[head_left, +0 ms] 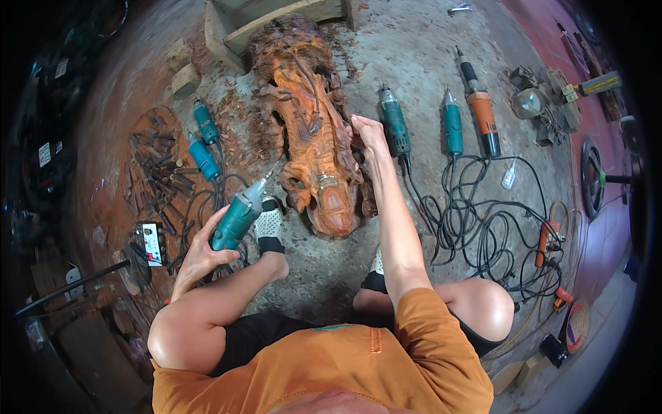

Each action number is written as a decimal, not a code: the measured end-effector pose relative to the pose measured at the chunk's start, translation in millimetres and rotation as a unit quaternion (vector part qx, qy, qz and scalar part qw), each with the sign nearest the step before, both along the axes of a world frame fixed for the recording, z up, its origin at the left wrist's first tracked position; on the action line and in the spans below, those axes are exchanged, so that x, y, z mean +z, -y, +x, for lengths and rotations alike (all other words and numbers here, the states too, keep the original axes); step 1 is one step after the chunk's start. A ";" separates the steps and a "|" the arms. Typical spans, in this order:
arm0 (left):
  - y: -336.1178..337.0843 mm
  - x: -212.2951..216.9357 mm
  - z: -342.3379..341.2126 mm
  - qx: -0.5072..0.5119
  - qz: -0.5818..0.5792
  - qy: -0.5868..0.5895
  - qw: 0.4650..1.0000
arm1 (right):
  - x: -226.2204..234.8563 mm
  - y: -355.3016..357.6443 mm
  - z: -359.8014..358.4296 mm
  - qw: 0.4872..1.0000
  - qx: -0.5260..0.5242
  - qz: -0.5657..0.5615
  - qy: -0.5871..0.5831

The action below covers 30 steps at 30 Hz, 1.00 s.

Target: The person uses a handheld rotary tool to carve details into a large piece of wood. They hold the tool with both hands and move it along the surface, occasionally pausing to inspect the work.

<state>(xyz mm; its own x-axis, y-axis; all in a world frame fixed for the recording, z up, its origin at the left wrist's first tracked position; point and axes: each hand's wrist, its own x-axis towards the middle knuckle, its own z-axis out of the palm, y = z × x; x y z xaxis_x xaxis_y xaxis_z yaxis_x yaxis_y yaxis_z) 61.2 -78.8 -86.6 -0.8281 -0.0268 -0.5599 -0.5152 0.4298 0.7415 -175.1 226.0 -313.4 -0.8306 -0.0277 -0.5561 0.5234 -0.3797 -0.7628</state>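
Note:
A long reddish-brown wood carving (pixel 310 155) lies on the floor in front of me, its rounded end nearest. My left hand (pixel 201 254) is wrapped round a teal die grinder (pixel 234 222). The tool is tilted up and to the right, its thin bit close to the carving's left edge; whether it touches I cannot tell. On the far right side of the carving, my right hand (pixel 370 132) grips the edge with bent fingers. Part of those fingertips is hidden against the wood.
Two teal grinders (pixel 394 123) (pixel 452 125) and an orange one (pixel 483 114) lie to the right, above tangled black cords (pixel 469 214). More teal tools (pixel 205 123) and a heap of bits (pixel 158 162) are at left. A wooden frame (pixel 224 34) stands behind the carving.

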 end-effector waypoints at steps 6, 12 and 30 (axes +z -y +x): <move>-1.0 -0.8 -1.5 -0.013 0.002 -0.010 1.000 | 2.0 1.8 3.3 0.999 0.025 0.026 -0.014; 1.1 -0.3 -0.9 -0.013 -0.016 0.000 1.000 | 12.2 11.3 4.6 0.996 0.032 0.073 -0.043; 5.8 3.4 -0.5 -0.047 -0.034 -0.026 0.998 | 10.5 13.0 5.6 0.991 0.034 0.114 -0.055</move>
